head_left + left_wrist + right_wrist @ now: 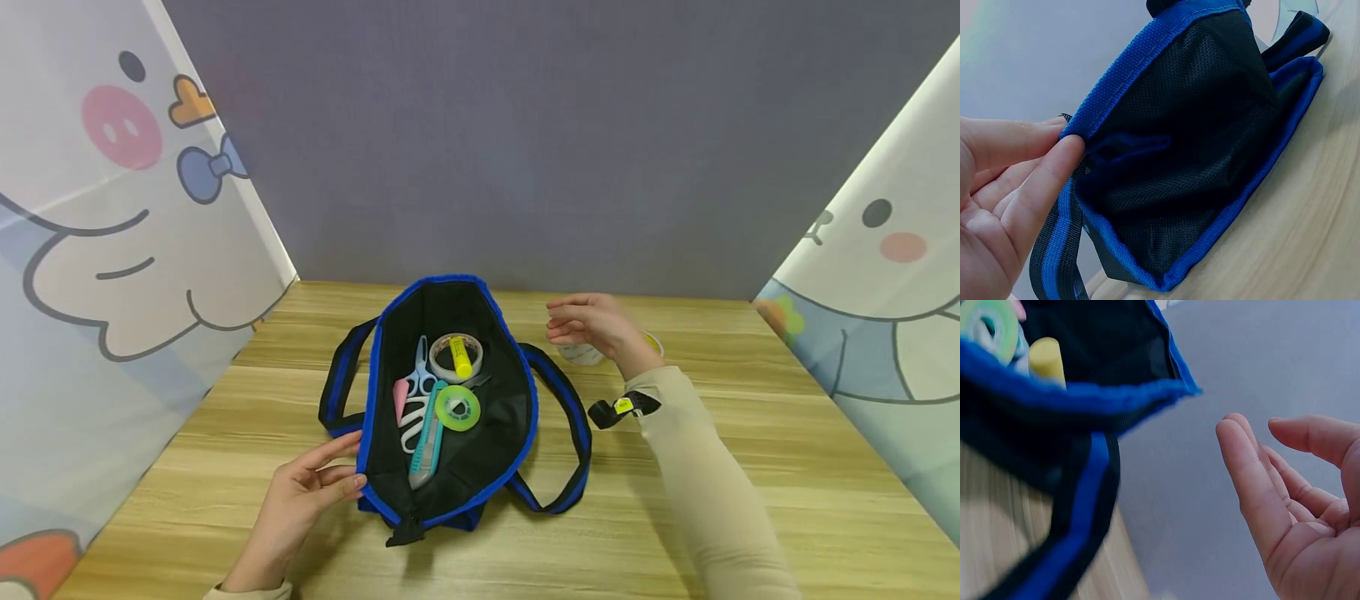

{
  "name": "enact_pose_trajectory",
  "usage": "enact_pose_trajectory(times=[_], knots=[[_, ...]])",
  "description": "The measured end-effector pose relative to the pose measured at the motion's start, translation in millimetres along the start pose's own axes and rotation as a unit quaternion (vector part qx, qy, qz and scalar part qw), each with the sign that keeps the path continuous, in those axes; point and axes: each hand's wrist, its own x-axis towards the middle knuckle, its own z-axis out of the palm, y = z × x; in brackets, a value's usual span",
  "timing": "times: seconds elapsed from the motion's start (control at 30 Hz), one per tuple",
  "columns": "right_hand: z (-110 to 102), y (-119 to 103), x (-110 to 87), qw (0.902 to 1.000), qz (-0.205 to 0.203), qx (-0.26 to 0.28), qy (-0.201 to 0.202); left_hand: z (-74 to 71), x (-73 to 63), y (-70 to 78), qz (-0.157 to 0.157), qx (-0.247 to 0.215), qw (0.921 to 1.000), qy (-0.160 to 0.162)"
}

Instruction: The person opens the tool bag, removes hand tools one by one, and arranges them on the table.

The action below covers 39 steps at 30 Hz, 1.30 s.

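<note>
The left hand (pixel 296 492) pinches the left rim of a black bag (pixel 498 437) between thumb and fingers. The bag stands open on the tabletop (pixel 585 550), its long axis running near to far, zipper tab (pixel 406 532) at the near end. Inside, a teal cutter (pixel 426 446) lies lengthwise, far end leaning slightly right. Beside it, white handles (pixel 412 423) are partly covered, as is a pink item (pixel 401 400) of unclear kind. A green tape roll (pixel 457 407) overlaps the cutter; farther lie blue scissors (pixel 421 367), blades pointing away, and a tape ring (pixel 444 358) with a yellow stick (pixel 461 357) across it, its dark lettering illegible. The right hand (pixel 588 321), right of the bag, holds nothing, fingers extended, thumb apart. Behind it, clear tape (pixel 581 355) is partly hidden; one roll or two cannot be determined, and its print is unreadable.
</note>
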Motion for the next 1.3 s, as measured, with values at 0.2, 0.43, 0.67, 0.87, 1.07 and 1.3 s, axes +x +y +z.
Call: enact_pose_trajectory(times=[0.2, 0.43, 0.67, 0.87, 1.07, 1.3], knots=[[30.2, -2.9, 8.2, 0.9996, -0.002, 0.016, -0.021, -0.1, -0.1, -0.4, -0.001, 0.002, 1.0, 0.003], [61.8, -1.4, 19.4, 0.9986, -0.014, 0.018, -0.048, -0.3, -0.5, -0.2, -0.004, 0.011, 0.9999, 0.004], [88.9, 4.3, 28.5, 0.9975, -0.019, 0.007, -0.067, -0.4, -1.3, -0.2, -0.014, 0.018, 0.9997, 0.006], [103.3, 14.7, 37.1, 0.998, -0.013, -0.002, -0.062, 0.2, -1.3, 1.5, -0.028, 0.021, 0.9993, 0.014], [102.2, 27.6, 45.1, 0.998, -0.021, -0.028, -0.052, -0.2, -2.1, 2.1, -0.029, 0.02, 0.9993, 0.014], [91.5, 39.0, 53.5, 0.9958, 0.026, -0.082, -0.029, -0.5, -1.9, 0.7, -0.016, 0.015, 0.9997, 0.007]])
